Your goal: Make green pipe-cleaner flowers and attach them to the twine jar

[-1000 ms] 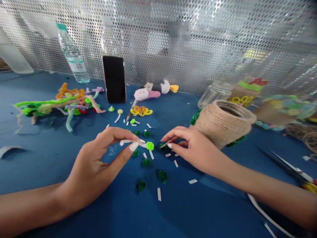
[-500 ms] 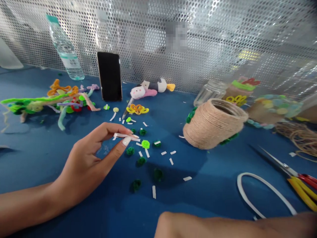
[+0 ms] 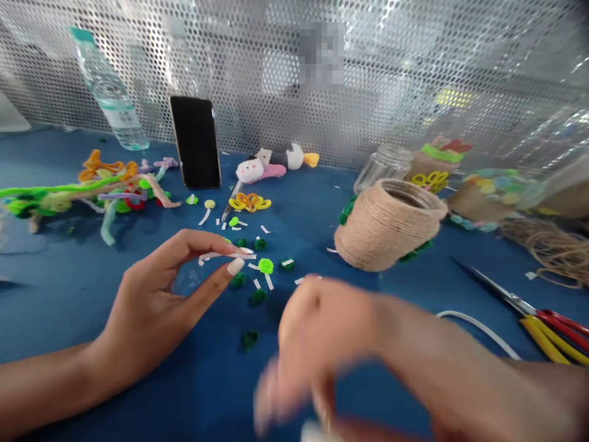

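Between thumb and index finger, my left hand [image 3: 161,301] pinches a thin white strip [image 3: 214,255] above the blue table. My right hand [image 3: 317,344] is smeared by motion at the lower middle; its fingers point down and I cannot make out whether they hold anything. A bright green fuzzy piece [image 3: 265,266] lies just right of my left fingertips. Several dark green fuzzy pieces [image 3: 258,297] and short white bits are scattered between the hands. Beyond my right hand, a twine-wrapped jar [image 3: 389,227] lies tilted, with green pieces on its sides.
At right are scissors [image 3: 529,313] with red and yellow handles, a curved white strip [image 3: 483,328] and loose twine [image 3: 547,252]. Behind stand a phone [image 3: 197,144], a water bottle [image 3: 113,98] and a glass jar [image 3: 381,167]. Colourful pipe cleaners [image 3: 110,193] are heaped at left.
My right hand has come up from the bottom edge toward the middle, over some dark green pieces and white bits. My left hand keeps its pinch. The view has shifted slightly.
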Available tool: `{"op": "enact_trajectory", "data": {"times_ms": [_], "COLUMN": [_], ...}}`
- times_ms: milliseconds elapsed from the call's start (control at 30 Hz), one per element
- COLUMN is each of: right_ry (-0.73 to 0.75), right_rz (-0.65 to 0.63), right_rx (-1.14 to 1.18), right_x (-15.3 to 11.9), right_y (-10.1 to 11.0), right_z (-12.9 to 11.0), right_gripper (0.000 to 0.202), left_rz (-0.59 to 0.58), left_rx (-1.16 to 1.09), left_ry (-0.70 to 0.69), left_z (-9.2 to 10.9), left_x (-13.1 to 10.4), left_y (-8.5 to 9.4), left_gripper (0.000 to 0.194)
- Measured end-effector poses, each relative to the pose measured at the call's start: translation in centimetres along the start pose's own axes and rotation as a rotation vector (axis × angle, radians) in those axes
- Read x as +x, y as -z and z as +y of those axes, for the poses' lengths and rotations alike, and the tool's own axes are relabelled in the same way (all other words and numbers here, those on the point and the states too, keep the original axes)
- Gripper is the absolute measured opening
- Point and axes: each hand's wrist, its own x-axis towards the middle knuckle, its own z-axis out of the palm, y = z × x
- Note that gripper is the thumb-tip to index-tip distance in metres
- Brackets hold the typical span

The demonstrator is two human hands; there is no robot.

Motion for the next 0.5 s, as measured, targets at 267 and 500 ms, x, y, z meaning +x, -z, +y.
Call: {"op": "enact_trajectory", "data": {"times_ms": [267, 500], "right_ry": [-0.361, -0.339], "right_rz": [0.025, 0.067], "right_rx": [-0.401, -0.284], "right_x": [0.9, 0.6], "right_y": [1.0, -1.1], "right_z": [2.5, 3.1], "right_gripper": [0.019, 0.015], "left_rz": [-0.078, -0.236], "left_rx": [-0.051, -0.142], "left_ry": [-0.094, -0.124], "left_z": [0.6, 2.3], "left_x": [-0.8, -1.8], "left_y": [0.3, 0.6], "left_gripper": [0.011, 0.013]}}
